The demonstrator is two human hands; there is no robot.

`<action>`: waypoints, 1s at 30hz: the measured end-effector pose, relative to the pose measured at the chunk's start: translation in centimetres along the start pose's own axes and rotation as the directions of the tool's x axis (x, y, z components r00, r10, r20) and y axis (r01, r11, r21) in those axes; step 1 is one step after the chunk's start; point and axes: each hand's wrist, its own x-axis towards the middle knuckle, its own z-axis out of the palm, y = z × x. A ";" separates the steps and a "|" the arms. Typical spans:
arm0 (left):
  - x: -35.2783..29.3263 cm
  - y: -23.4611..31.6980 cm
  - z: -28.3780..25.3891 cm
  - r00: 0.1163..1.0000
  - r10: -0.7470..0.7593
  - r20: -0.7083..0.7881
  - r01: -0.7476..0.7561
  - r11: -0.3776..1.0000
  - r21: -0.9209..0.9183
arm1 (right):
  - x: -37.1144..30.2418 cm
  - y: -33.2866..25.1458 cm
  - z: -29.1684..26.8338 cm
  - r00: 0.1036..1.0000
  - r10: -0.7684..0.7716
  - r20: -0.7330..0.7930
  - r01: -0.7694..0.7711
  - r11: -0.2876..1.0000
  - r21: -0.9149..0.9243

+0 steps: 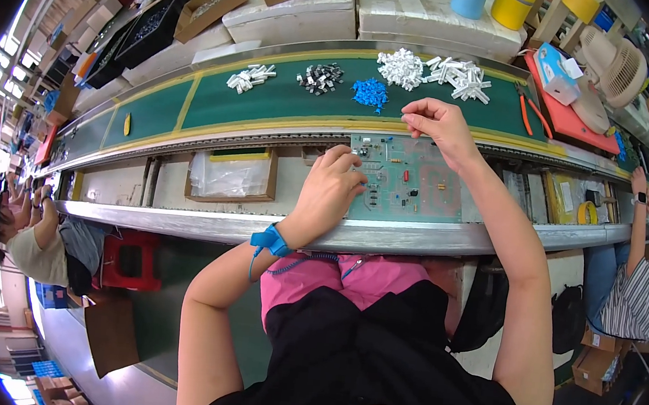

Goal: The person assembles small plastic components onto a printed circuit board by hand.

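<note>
A grey-green circuit board (411, 199) lies on the metal rail in front of me, with a few small parts set in it. My left hand (331, 187) rests curled on the board's left edge; a blue wrist strap (270, 241) with a coiled cord circles that wrist. My right hand (437, 123) hovers over the board's far edge with fingertips pinched together; whether a small part sits between them is too small to tell. On the green belt (272, 100) beyond lie heaps of white parts (252, 77), dark parts (320, 78), blue parts (370, 94) and more white ones (431, 72).
Red-handled cutters (534, 113) lie on a red mat at the belt's right, by a tissue box (556, 72) and a fan (615, 66). Cardboard boxes and yellow and blue tubs stand behind. Other people sit at far left (32, 237) and far right (641, 280).
</note>
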 end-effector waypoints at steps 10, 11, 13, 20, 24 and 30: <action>0.8 0.0 0.3 0.997 -0.003 0.082 -0.003 0.998 0.067 | -0.2 0.5 -0.5 1.000 0.009 0.010 -0.009 0.999 0.047; 0.8 0.1 0.2 0.996 -0.002 0.086 -0.003 0.998 0.068 | -0.1 0.5 -0.6 1.000 0.010 0.008 -0.010 0.999 0.050; 0.9 0.2 0.3 0.995 -0.025 0.096 0.015 0.994 0.104 | -0.1 0.7 -0.8 1.000 0.006 0.010 -0.007 0.999 0.044; 1.1 0.2 0.4 0.991 -0.010 0.136 -0.010 0.989 0.145 | -0.2 0.6 -0.8 1.000 0.001 0.025 -0.002 0.999 0.043; 0.8 0.2 0.7 0.990 0.024 0.140 -0.045 0.987 0.152 | -1.0 0.3 -0.1 0.998 0.032 0.061 -0.032 0.999 0.000; 0.9 0.7 -0.1 0.997 -0.034 0.073 0.029 0.997 0.076 | -2.5 -0.6 1.8 0.992 0.062 0.106 -0.048 0.990 -0.133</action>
